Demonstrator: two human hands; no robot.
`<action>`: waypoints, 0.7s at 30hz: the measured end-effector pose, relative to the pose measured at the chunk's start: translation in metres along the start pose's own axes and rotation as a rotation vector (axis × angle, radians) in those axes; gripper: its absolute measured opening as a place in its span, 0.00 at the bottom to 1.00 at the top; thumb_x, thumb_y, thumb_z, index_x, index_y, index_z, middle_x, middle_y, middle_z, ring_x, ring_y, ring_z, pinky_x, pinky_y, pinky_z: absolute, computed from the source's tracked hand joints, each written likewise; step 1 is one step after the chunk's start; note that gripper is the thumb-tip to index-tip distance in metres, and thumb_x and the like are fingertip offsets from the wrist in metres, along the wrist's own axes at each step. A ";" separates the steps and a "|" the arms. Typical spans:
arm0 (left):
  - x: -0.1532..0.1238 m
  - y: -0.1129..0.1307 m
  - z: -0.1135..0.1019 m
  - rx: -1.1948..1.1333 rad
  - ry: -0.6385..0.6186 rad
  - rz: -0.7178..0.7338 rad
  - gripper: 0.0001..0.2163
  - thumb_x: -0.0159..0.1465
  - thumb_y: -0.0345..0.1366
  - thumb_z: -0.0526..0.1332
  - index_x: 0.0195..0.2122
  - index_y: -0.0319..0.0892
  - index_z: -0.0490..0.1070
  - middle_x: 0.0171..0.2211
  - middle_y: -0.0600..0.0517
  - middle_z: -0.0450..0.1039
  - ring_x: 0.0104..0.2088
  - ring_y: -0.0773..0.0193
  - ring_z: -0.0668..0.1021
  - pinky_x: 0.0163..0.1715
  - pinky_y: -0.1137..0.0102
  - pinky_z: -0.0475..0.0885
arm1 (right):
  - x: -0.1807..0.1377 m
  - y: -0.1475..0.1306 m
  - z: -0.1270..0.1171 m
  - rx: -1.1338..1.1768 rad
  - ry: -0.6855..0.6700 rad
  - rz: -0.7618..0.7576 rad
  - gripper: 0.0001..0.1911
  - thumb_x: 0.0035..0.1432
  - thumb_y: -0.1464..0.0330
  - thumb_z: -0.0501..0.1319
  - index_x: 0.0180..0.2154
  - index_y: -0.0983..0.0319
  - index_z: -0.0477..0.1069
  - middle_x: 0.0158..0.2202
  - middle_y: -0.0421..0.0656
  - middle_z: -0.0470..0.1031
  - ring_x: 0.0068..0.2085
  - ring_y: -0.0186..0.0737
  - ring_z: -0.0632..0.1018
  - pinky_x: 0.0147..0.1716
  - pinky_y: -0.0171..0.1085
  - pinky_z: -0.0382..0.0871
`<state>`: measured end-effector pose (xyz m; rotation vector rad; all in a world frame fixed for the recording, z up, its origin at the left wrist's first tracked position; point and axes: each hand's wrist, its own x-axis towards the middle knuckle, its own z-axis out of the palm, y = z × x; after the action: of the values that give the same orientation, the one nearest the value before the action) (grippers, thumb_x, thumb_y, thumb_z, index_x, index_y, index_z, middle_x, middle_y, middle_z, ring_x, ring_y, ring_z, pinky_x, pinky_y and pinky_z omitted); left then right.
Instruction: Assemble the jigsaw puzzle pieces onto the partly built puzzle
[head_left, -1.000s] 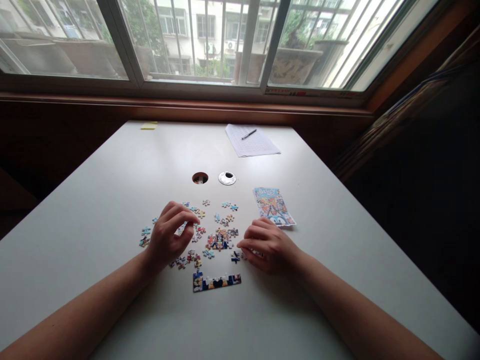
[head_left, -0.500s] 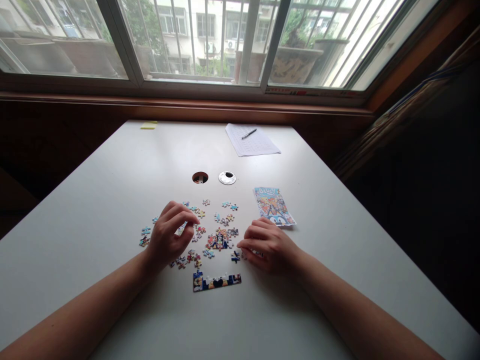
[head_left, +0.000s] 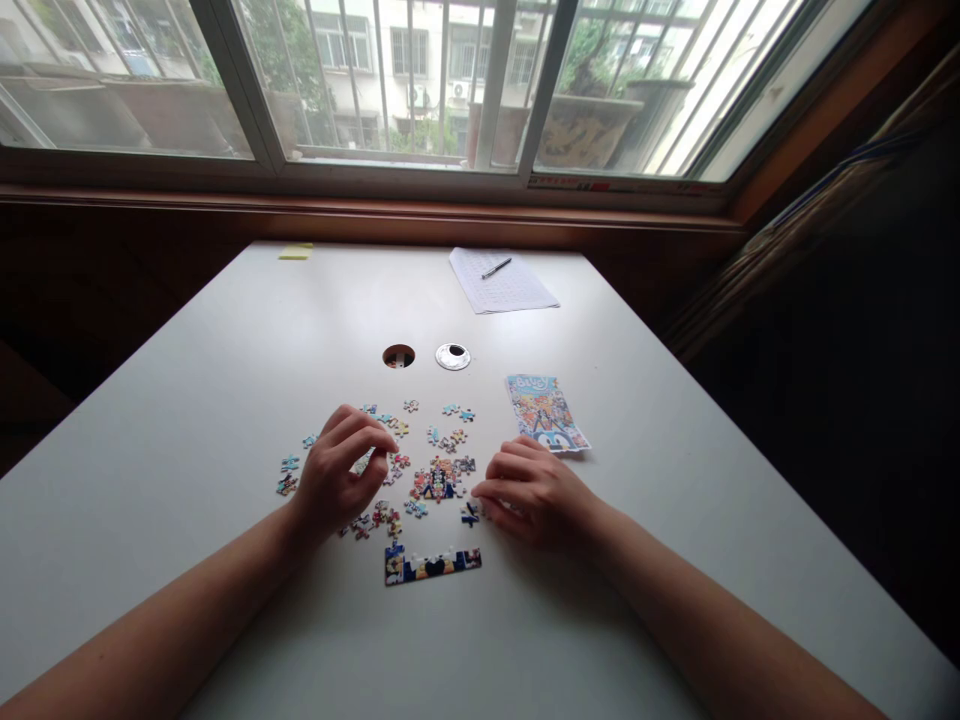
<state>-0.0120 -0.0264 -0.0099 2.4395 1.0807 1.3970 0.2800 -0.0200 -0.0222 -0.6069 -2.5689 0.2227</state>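
Several loose jigsaw pieces [head_left: 450, 437] lie scattered on the white table [head_left: 225, 360]. A joined cluster of pieces [head_left: 439, 480] sits between my hands, and a finished bottom strip [head_left: 433, 565] lies nearer to me. My left hand [head_left: 337, 478] hovers over the left pieces, fingers curled, thumb and forefinger pinched on a pale puzzle piece [head_left: 364, 460]. My right hand [head_left: 529, 490] rests on the table with fingers curled, fingertips beside a dark blue piece [head_left: 470, 516]; whether it holds anything is hidden.
A printed puzzle picture card [head_left: 546, 412] lies right of the pieces. A cable hole [head_left: 398, 356] and its round cap [head_left: 453, 356] are in the table's middle. Paper with a pen [head_left: 501, 278] and a yellow sticky pad [head_left: 295, 252] lie at the far edge, under the window.
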 end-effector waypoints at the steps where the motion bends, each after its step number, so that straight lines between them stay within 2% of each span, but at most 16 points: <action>1: 0.000 0.000 0.000 0.001 -0.004 0.002 0.08 0.61 0.21 0.58 0.33 0.41 0.71 0.31 0.51 0.72 0.35 0.61 0.70 0.36 0.64 0.69 | 0.000 0.000 0.000 -0.002 -0.001 -0.001 0.06 0.63 0.70 0.61 0.40 0.59 0.76 0.33 0.42 0.74 0.35 0.38 0.70 0.38 0.41 0.59; 21: -0.003 -0.002 0.001 0.026 -0.043 0.027 0.08 0.61 0.23 0.57 0.33 0.43 0.72 0.31 0.51 0.72 0.35 0.61 0.71 0.35 0.64 0.70 | 0.000 0.001 0.001 -0.028 -0.037 -0.001 0.05 0.63 0.69 0.61 0.39 0.58 0.76 0.33 0.42 0.73 0.35 0.38 0.70 0.39 0.41 0.59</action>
<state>-0.0131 -0.0261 -0.0137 2.4995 1.0671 1.3394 0.2796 -0.0195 -0.0234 -0.6167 -2.6121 0.1997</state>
